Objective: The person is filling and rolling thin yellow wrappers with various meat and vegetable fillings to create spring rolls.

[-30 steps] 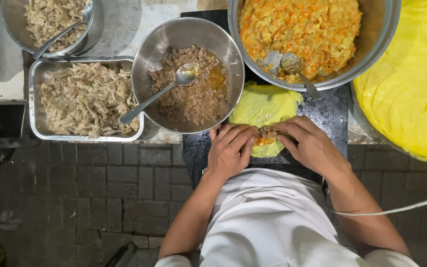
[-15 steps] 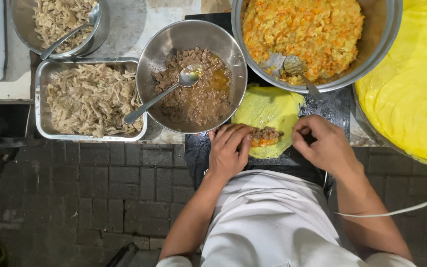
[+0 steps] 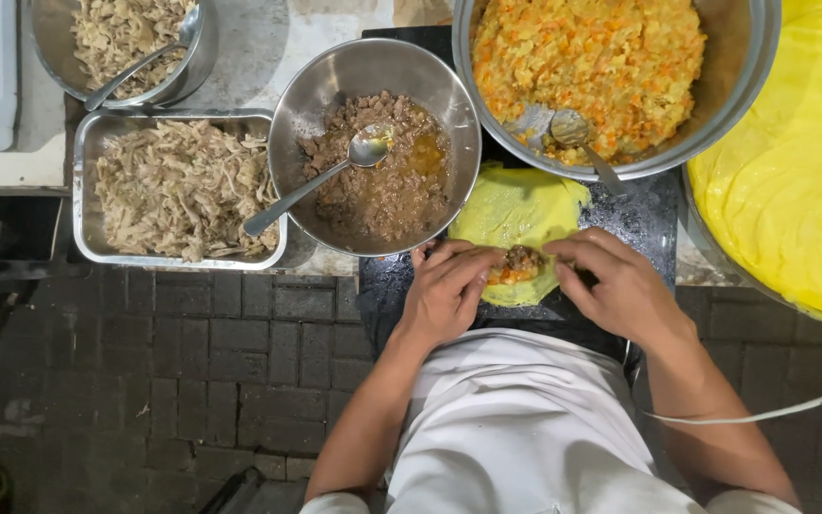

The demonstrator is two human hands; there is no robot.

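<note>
Head view, looking straight down: thin yellow wrapper (image 3: 516,214) spread flat on a dark board (image 3: 644,214) at the near edge of the surface, just below the rims of two steel bowls. Soft, pale yellow-green sheet, roughly round with ragged edges, slightly glossy, far half bare. Small mound of filling (image 3: 518,264) on its near half, brown minced meat mixed with orange bits, partly hidden by fingers. Left hand (image 3: 446,290) curled over the near left edge of the wrapper, fingertips pressing against the filling, pinching the sheet rather than lying flat. Right hand (image 3: 620,286) mirrored on the other side, fingers bent and gripping the near right edge beside the mound; both grips closed on the wrapper, thumbs hidden underneath. Round steel bowl (image 3: 287,124) of brown minced meat in oily juice just left of the wrapper, spoon (image 3: 368,148) resting inside with handle pointing down-left. Large steel bowl (image 3: 744,105) of orange-and-yellow mash just above, a second spoon (image 3: 571,128) sunk in it. Rectangular metal tray (image 3: 88,219) of pale shredded meat further left, another round bowl (image 3: 197,67) of the same shreds beyond it. Stack of bright yellow sheets (image 3: 792,190) at the right edge. White apron (image 3: 516,419) below the forearms, dark brick floor (image 3: 192,362) beneath.
</note>
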